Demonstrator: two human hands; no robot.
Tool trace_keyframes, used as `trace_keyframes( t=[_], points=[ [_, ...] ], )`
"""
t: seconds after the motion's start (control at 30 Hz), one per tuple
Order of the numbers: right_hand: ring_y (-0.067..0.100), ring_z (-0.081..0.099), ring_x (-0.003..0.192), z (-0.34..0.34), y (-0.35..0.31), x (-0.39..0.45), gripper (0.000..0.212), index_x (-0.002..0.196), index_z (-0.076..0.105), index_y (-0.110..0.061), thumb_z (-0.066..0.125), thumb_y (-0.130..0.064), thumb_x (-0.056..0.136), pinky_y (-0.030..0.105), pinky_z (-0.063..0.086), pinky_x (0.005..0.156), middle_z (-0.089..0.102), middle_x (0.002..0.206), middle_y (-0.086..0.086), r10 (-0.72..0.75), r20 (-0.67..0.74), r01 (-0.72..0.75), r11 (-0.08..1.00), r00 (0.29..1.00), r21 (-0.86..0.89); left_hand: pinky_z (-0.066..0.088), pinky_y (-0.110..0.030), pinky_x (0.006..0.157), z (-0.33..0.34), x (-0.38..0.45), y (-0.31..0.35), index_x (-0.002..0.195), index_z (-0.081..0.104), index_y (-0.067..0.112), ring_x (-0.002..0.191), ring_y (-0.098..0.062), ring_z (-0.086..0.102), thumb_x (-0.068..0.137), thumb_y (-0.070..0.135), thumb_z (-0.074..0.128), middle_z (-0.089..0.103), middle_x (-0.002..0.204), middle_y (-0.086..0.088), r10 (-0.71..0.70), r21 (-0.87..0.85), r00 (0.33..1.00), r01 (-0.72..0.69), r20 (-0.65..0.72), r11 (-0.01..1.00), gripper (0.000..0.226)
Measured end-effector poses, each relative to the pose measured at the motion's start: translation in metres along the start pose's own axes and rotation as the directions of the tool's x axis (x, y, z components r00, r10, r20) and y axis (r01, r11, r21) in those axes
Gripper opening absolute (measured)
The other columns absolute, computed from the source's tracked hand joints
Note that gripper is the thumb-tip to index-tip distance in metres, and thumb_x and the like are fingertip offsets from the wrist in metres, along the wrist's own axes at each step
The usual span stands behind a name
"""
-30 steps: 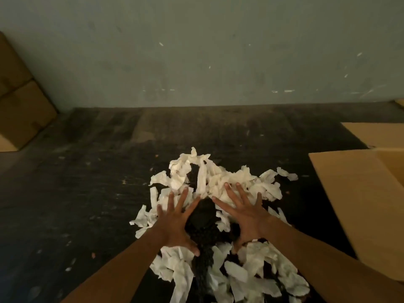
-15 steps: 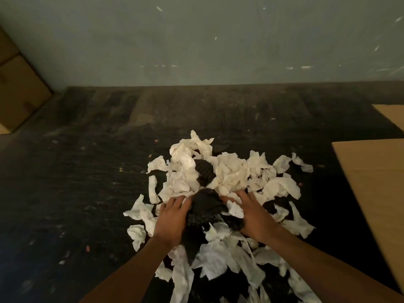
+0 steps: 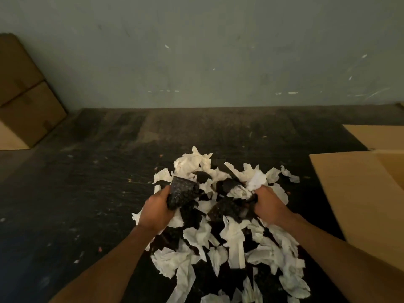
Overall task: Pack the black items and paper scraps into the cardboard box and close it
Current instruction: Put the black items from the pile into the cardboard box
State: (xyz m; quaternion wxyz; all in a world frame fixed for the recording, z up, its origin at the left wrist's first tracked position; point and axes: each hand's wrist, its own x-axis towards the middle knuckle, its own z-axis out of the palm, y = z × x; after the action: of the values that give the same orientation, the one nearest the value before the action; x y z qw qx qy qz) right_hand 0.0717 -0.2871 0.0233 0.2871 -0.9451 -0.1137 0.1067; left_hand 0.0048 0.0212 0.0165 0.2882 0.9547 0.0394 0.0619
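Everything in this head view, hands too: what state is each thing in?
Left hand: closed on a black bumpy piece.
Right hand: closed on black pieces and paper.
Paper scraps: loose heap on the floor, unpacked.
Cardboard box: open, flap spread towards the heap.
Boxes at far left: stacked, shut.

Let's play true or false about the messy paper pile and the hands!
1. The left hand grips a bumpy black item. True.
2. The paper scraps are already in the cardboard box. False: they lie heaped on the dark floor.
3. The open cardboard box is on the right. True.
4. The right hand is empty. False: it clutches black pieces and white paper.
5. The scraps are green. False: they are white.
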Motion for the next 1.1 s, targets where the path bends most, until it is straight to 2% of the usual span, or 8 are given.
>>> trace_keyframes(
  t=[0.13, 0.3, 0.43, 0.57, 0.73, 0.9, 1.0, 1.1],
  points=[
    [0.017, 0.057, 0.071, -0.038, -0.025, -0.016, 0.028, 0.065, 0.051, -0.021, 0.060, -0.004, 0.085, 0.023, 0.041, 0.056, 0.058, 0.080, 0.005, 0.027, -0.073, -0.028, 0.999, 0.997, -0.016, 0.054, -0.040, 0.080, -0.035, -0.002, 0.020, 0.123, 0.058, 0.016, 0.092, -0.027, 0.067, 0.084, 0.018, 0.069, 0.071, 0.102, -0.007, 0.049, -0.012, 0.996, -0.050, -0.080, 0.999, 0.040],
    [0.030, 0.060, 0.087, -0.083, -0.055, -0.043, 0.001, 0.085, 0.059, -0.011, 0.061, -0.010, 0.084, 0.037, 0.048, 0.071, 0.062, 0.096, 0.015, 0.051, -0.203, -0.049, 0.999, 0.978, 0.013, 0.054, -0.045, 0.081, -0.081, -0.009, 0.051, 0.125, 0.054, 0.016, 0.096, -0.035, 0.066, 0.088, 0.023, 0.066, 0.069, 0.105, -0.012, 0.036, 0.025, 0.985, -0.032, -0.167, 0.999, 0.039],
    [0.042, 0.059, 0.098, -0.115, -0.079, -0.073, 0.008, 0.089, 0.058, -0.008, 0.054, -0.004, 0.083, 0.039, 0.046, 0.078, 0.065, 0.102, 0.021, 0.029, -0.312, -0.025, 1.000, 0.950, 0.016, 0.053, -0.048, 0.084, -0.111, -0.022, 0.076, 0.125, 0.052, 0.019, 0.098, -0.039, 0.064, 0.091, 0.030, 0.060, 0.068, 0.106, -0.012, 0.025, 0.040, 0.980, -0.018, -0.197, 0.999, 0.037],
    [0.043, 0.058, 0.101, -0.137, -0.089, -0.106, 0.016, 0.099, 0.059, -0.008, 0.053, -0.005, 0.084, 0.042, 0.049, 0.081, 0.063, 0.108, 0.022, 0.046, -0.369, -0.035, 0.999, 0.928, 0.037, 0.054, -0.050, 0.085, -0.128, -0.036, 0.100, 0.126, 0.049, 0.020, 0.098, -0.039, 0.064, 0.093, 0.034, 0.057, 0.066, 0.109, -0.015, 0.030, 0.058, 0.978, -0.019, -0.204, 0.998, 0.037],
    [0.040, 0.058, 0.096, -0.159, -0.086, -0.148, 0.021, 0.105, 0.058, -0.001, 0.050, -0.001, 0.086, 0.039, 0.047, 0.074, 0.061, 0.101, 0.021, 0.104, -0.426, -0.082, 0.994, 0.899, 0.068, 0.055, -0.050, 0.085, -0.132, -0.052, 0.135, 0.125, 0.049, 0.022, 0.097, -0.035, 0.064, 0.093, 0.037, 0.056, 0.066, 0.107, -0.011, 0.077, 0.044, 0.976, -0.070, -0.205, 0.997, 0.036],
    [0.036, 0.059, 0.088, -0.186, -0.066, -0.179, 0.010, 0.089, 0.052, -0.006, 0.048, 0.002, 0.084, 0.035, 0.041, 0.066, 0.056, 0.087, 0.012, 0.108, -0.462, -0.099, 0.994, 0.880, 0.045, 0.055, -0.049, 0.087, -0.124, -0.062, 0.173, 0.127, 0.049, 0.022, 0.098, -0.035, 0.064, 0.093, 0.041, 0.057, 0.067, 0.110, -0.012, 0.101, 0.022, 0.974, -0.099, -0.204, 0.995, 0.040],
    [0.039, 0.058, 0.094, -0.202, -0.050, -0.190, 0.019, 0.100, 0.057, -0.001, 0.048, 0.005, 0.084, 0.034, 0.039, 0.070, 0.056, 0.090, 0.013, 0.093, -0.489, -0.085, 0.996, 0.867, 0.039, 0.055, -0.048, 0.086, -0.112, -0.066, 0.200, 0.126, 0.051, 0.021, 0.097, -0.034, 0.064, 0.093, 0.041, 0.056, 0.067, 0.109, -0.012, 0.122, -0.003, 0.968, -0.126, -0.218, 0.992, 0.038],
    [0.041, 0.058, 0.097, -0.220, -0.025, -0.194, 0.016, 0.098, 0.052, -0.005, 0.047, 0.004, 0.085, 0.036, 0.039, 0.070, 0.061, 0.097, 0.020, 0.097, -0.477, -0.085, 0.995, 0.874, 0.046, 0.054, -0.046, 0.086, -0.093, -0.070, 0.229, 0.125, 0.051, 0.020, 0.099, -0.036, 0.063, 0.093, 0.040, 0.055, 0.066, 0.109, -0.012, 0.121, -0.005, 0.968, -0.125, -0.222, 0.992, 0.038]
  ],
)
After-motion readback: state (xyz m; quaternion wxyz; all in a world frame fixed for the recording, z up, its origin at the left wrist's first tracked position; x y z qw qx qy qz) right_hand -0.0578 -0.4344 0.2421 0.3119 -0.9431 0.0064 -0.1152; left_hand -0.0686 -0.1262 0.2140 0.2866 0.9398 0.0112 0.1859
